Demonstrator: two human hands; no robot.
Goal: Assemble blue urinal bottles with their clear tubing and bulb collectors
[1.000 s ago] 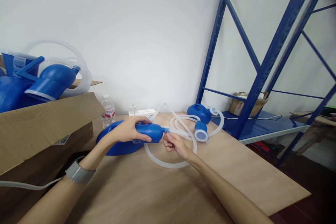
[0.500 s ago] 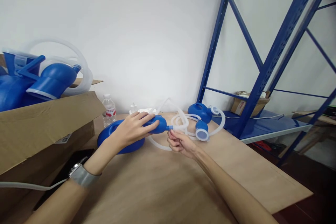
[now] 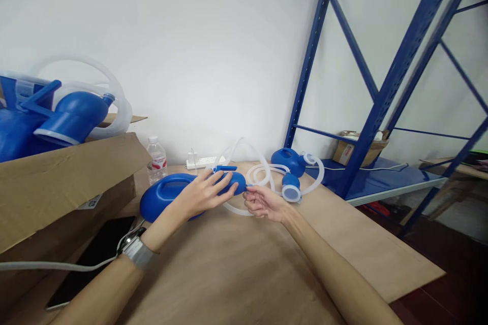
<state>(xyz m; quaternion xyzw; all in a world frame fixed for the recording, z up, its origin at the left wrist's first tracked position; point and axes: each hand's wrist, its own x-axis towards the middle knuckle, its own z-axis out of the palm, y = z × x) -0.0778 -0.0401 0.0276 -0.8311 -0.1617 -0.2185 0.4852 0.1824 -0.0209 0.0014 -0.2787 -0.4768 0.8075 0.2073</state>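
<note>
My left hand (image 3: 208,190) is wrapped over a blue plastic funnel head (image 3: 238,183), which lies on its side with a small blue handle on top. At its narrow spout (image 3: 249,187), the fingers of my right hand (image 3: 265,204) are pinched together. Whether a hose end is also between those fingers is hidden. Behind the hands loops a clear hose (image 3: 263,155). Under my left wrist lies a blue urinal bottle (image 3: 160,198) with a moulded grip. Further right are another blue bottle (image 3: 287,161) and a blue funnel head (image 3: 291,188) with a pale rim.
A cardboard box (image 3: 76,183) full of blue urinal parts and hoses stands at the left. Near it are a water bottle (image 3: 157,160), a power strip (image 3: 204,162) and a dark tablet-like device (image 3: 91,259) with a white cable. Blue metal shelving (image 3: 381,106) stands beyond the table's right side.
The funnel head has turned, so its blue handle now shows on top. My left hand has shifted slightly right and down. My right hand stays pinched at the spout.
</note>
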